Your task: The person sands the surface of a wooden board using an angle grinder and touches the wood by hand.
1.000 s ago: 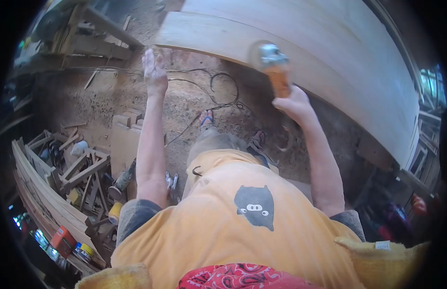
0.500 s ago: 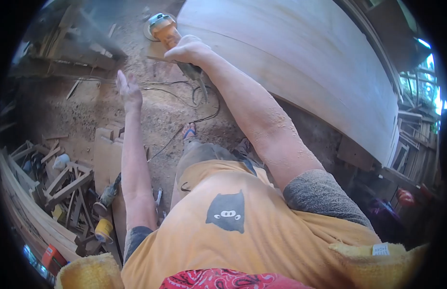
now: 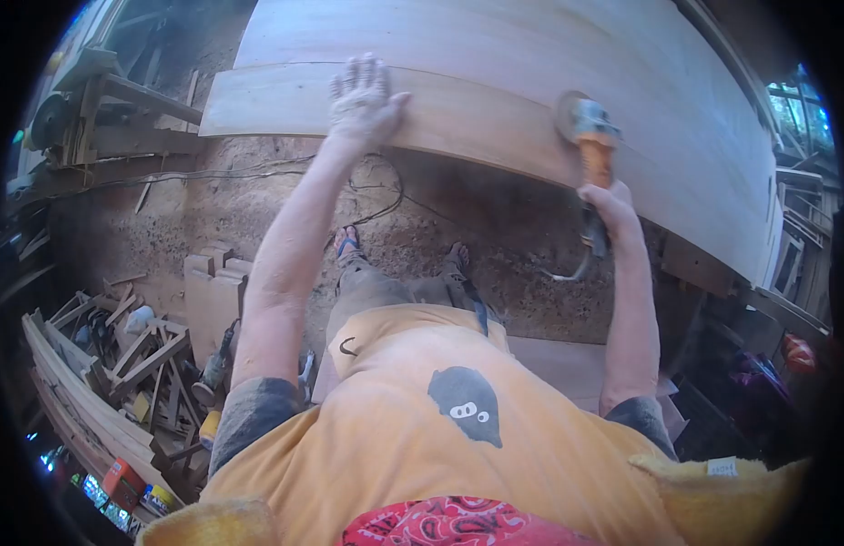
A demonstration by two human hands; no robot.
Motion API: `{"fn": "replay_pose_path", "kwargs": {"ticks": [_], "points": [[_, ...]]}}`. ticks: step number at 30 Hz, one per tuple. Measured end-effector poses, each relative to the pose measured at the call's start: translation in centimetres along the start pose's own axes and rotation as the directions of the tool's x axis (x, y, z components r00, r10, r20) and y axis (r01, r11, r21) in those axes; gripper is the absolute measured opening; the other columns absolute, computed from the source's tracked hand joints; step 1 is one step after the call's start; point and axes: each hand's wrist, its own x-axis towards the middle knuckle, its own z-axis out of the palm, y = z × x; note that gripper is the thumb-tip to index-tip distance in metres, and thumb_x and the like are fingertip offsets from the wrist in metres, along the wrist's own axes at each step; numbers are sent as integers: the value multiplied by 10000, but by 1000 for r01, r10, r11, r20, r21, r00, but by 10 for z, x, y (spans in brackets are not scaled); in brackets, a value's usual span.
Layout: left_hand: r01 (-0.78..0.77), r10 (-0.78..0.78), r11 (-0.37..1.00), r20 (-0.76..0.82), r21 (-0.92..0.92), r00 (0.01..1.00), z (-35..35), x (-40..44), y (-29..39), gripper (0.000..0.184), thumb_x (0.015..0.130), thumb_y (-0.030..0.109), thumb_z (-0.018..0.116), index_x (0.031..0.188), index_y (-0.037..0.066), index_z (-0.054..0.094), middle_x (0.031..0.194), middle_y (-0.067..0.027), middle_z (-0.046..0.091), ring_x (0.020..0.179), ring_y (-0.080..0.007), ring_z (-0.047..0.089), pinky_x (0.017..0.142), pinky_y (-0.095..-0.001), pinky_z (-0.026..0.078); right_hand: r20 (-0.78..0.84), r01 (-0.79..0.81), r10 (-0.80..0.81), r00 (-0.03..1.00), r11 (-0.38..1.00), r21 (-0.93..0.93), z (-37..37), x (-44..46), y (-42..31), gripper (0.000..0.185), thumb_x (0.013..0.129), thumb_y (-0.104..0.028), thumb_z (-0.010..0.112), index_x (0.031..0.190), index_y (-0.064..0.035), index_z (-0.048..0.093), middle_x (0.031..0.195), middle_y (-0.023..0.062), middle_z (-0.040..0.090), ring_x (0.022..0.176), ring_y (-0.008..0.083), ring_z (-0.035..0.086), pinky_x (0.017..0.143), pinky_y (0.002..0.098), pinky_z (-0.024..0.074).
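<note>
My right hand [image 3: 611,202] is closed around the body of an orange and grey angle grinder [image 3: 597,150]. The grinder's round disc [image 3: 572,116] is over the pale wooden panel [image 3: 495,55], near its front edge; I cannot tell whether it touches the wood. My left hand [image 3: 363,105] lies flat with fingers spread on the board [image 3: 267,100] along the panel's near side. A cord hangs from the rear of the grinder.
Cables [image 3: 386,214] lie on the dirt floor in front of my feet. Wood scraps [image 3: 135,346] are piled at the left, beside another power tool [image 3: 213,364]. A timber stand [image 3: 94,118] is at the far left. Stacked wood frames [image 3: 795,237] stand at the right.
The grinder in my right hand has moved right, from the board's left end to above the panel's right part. My left hand has gone from hanging in the air to lying on the board.
</note>
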Motion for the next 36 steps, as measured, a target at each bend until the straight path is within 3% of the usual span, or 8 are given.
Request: {"fn": "replay_pose_path", "kwargs": {"ticks": [5,9,13,23,25,27,33,36], "points": [[-150,139,984,-120,-92,983,3,1,72,770,1041,588,436,1590,51,386,1687,-186,293,1583,-389,203,1276,-568,134,-90,-65,83,992,980,186,-50,-1,76,320,733,-311,791,898,-70,662,732,-28,595,594,100,550,551,309,435],[-148,129,984,-175,-99,976,4,-8,50,746,1027,589,470,1562,69,439,1662,-143,363,1563,-334,281,1258,-583,189,-122,-93,144,982,932,350,-45,-2,73,300,752,-314,798,865,-83,644,710,-34,587,568,88,560,520,285,442],[-20,13,998,-110,-61,994,-9,-15,-1,713,1038,595,438,1575,126,438,1673,-99,358,1567,-295,284,1262,-575,191,-85,-106,139,987,943,316,-24,4,49,281,753,-280,786,899,-67,674,749,-13,611,646,111,595,583,315,464],[347,-347,938,-5,-23,938,-40,-7,-215,692,1066,619,329,1605,193,407,1704,-32,312,1578,-299,257,1270,-540,188,165,182,-175,971,983,-31,171,9,-177,368,722,-341,761,715,24,711,674,79,673,623,162,649,564,369,493],[349,-349,937,3,3,937,-45,-20,-256,682,1065,607,350,1600,190,416,1699,-38,324,1574,-321,261,1265,-539,203,318,221,-198,927,975,-38,214,17,-221,388,725,-349,757,748,38,727,689,98,692,655,179,680,594,373,518],[313,-313,949,-2,28,950,-42,-35,-286,672,1064,594,370,1595,187,425,1693,-44,337,1570,-341,265,1258,-539,218,321,232,-175,931,961,-149,264,20,-271,413,727,-370,759,767,41,737,755,132,727,723,207,716,652,370,548],[364,-375,922,-69,-132,924,-14,-68,-321,671,1078,569,366,1605,155,399,1700,-89,312,1573,-376,239,1253,-565,211,550,515,-315,774,818,-256,375,16,-389,560,684,-499,780,1018,-50,807,1004,154,779,953,259,745,859,360,570],[389,-405,903,-60,-184,912,0,-70,-323,696,1077,582,353,1628,157,350,1718,-88,262,1587,-378,190,1259,-583,167,503,470,-278,818,827,-309,386,6,-400,573,692,-483,783,1084,-65,795,1109,151,763,1043,252,729,926,351,549]]}}
